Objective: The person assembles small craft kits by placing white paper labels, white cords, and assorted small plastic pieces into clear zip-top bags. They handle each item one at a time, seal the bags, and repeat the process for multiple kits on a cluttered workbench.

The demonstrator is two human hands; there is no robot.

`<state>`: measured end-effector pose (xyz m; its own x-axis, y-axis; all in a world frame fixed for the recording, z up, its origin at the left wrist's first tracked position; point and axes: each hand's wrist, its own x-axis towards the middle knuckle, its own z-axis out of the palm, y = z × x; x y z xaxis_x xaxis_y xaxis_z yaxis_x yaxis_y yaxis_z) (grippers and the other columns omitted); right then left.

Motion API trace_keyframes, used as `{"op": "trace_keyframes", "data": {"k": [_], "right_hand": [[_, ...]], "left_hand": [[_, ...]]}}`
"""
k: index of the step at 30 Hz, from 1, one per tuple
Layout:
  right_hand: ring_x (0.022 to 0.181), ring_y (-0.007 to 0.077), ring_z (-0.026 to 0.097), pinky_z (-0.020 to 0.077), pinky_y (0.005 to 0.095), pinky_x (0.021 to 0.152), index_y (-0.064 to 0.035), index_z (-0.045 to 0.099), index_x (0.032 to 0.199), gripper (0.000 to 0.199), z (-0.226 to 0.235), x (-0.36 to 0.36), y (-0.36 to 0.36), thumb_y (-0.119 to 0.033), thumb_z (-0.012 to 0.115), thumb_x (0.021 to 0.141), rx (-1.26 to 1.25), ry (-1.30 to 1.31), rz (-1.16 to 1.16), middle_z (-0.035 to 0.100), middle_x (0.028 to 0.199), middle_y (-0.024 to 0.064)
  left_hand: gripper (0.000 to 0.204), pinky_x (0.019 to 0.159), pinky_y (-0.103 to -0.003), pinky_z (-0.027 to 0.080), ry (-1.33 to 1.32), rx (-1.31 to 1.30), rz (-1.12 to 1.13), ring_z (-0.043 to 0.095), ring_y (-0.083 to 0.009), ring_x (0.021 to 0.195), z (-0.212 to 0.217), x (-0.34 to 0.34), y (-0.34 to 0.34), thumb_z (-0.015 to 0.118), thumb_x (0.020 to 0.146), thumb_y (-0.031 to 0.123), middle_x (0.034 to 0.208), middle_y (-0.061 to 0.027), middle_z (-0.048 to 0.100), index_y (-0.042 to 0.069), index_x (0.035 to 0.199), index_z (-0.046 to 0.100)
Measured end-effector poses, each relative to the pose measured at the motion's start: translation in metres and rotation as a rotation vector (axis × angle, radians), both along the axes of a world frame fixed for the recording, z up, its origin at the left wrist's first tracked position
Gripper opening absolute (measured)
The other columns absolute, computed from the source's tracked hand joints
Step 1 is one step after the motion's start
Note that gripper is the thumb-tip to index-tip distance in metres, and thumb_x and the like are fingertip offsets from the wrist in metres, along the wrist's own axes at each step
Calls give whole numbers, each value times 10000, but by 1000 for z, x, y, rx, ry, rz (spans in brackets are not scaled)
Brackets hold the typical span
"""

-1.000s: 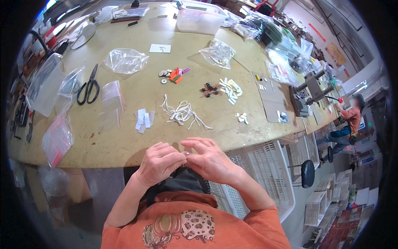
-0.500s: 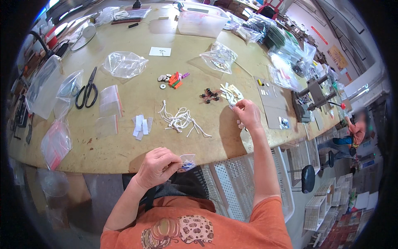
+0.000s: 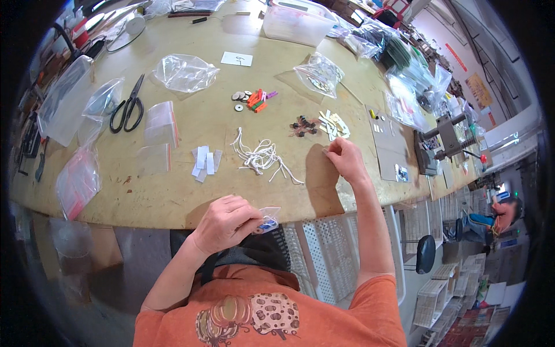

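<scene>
My left hand point(image 3: 228, 222) is closed on a small clear zip bag point(image 3: 269, 218) with something blue inside, held at the table's front edge. My right hand point(image 3: 348, 161) is pinched over the table; whatever lies between its fingertips is too small to make out. Just beyond it are a pile of off-white strips point(image 3: 335, 125) and a cluster of small black parts with thin reddish wires point(image 3: 303, 125). White cords point(image 3: 261, 156) lie in a tangle between my hands. Farther off sit orange, green and purple pieces point(image 3: 258, 103) beside round discs point(image 3: 239, 108).
White strips point(image 3: 202, 163), flat zip bags point(image 3: 160, 124) and black scissors point(image 3: 128, 110) lie on the left. Clear bags point(image 3: 185, 73) and a plastic bin point(image 3: 298, 26) stand farther back. A small press point(image 3: 442, 141) is at right. Another person point(image 3: 500, 214) is in the right background.
My right hand has drawn slightly back from the off-white strips, its fingers still pinched. My left hand keeps hold of the zip bag. The whole view has shifted a little.
</scene>
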<state>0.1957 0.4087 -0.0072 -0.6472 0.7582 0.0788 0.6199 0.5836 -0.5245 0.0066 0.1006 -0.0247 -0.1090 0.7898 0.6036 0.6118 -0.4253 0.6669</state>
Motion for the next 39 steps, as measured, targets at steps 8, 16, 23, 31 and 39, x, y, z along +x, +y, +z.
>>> {"op": "trace_keyframes", "data": {"k": [8,16,23,31,39], "right_hand": [[770,239,695,544,370,712,8,693,920,219,-7,-1,12,-162,793,827,-114,-43,-71,728,836,143],[744,152,651,525,310,689,20,680,918,166,-3,2,-18,-101,776,858,-237,105,59,707,819,73],[803,165,650,529,317,720,-6,691,971,83,71,-30,-161,-26,709,892,-333,115,450,674,877,79],[906,403,654,539,468,789,-25,636,971,105,61,-31,-180,-72,647,879,59,-204,657,642,940,174],[919,381,660,534,464,796,-24,648,968,105,66,-37,-176,-31,631,864,-99,-44,678,660,948,175]], "left_hand": [[109,661,-383,505,15,3,22,633,-276,712,1,0,-2,749,822,76,753,-67,640,69,853,644],[140,633,-366,488,-51,58,37,621,-270,688,-5,1,-2,778,782,17,758,-71,653,60,843,660],[156,634,-374,495,-13,96,39,624,-263,686,-9,0,-5,791,774,27,762,-64,656,70,869,674],[186,670,-372,503,159,90,33,620,-242,739,-13,2,-5,798,786,131,796,-43,626,86,920,677],[193,692,-373,510,108,60,3,637,-247,772,-10,-1,-7,795,793,149,816,-46,636,91,929,671]]}}
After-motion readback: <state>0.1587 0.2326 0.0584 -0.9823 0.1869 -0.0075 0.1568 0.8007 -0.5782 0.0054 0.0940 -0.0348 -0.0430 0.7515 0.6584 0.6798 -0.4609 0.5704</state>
